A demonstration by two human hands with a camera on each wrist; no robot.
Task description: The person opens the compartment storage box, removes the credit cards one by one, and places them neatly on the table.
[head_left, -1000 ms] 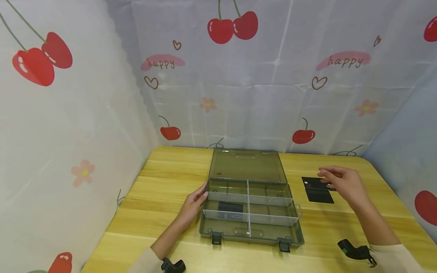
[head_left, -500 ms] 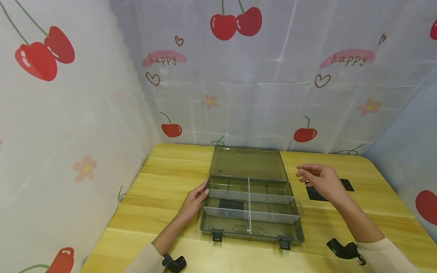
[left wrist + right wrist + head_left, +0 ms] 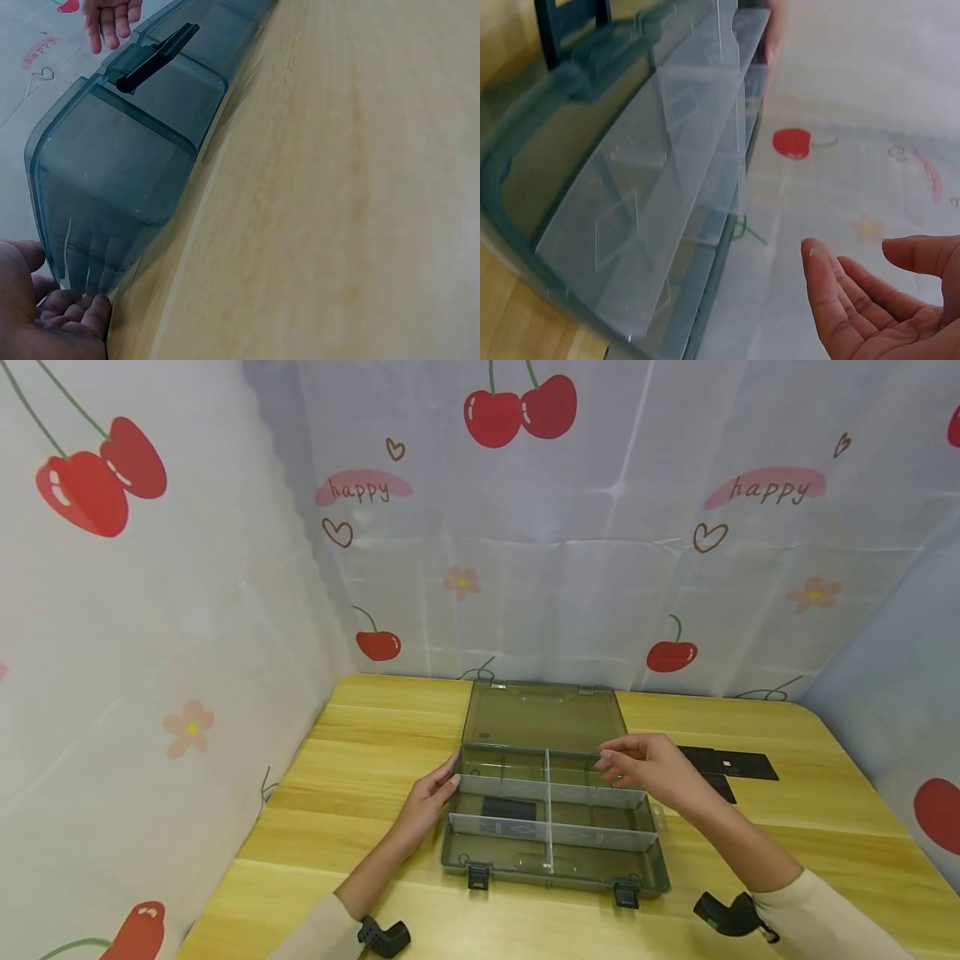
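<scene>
A translucent olive-grey divided storage box [image 3: 551, 883] lies on the table with its lid [image 3: 543, 714] folded back. My left hand [image 3: 425, 806] holds the box's left side; in the left wrist view its thumb is at the rim and its fingers [image 3: 94, 319] are against the outer wall. My right hand [image 3: 652, 768] hovers over the back right compartment, fingers slightly bent. The right wrist view shows a gap between its thumb and fingers [image 3: 829, 296], with nothing held. A dark card [image 3: 508, 810] lies in the middle left compartment.
Several black cards [image 3: 746, 766] lie on the wooden table [image 3: 375, 735] right of the box, partly behind the right forearm. Clear dividers [image 3: 600, 837] stand up in the box. Two black latches [image 3: 627, 894] hang at its front. A cherry-print curtain [image 3: 555, 568] encloses the table.
My right hand has moved left from above the black cards to over the box's back right compartment, uncovering more of the cards. The left hand stays at the box's left side.
</scene>
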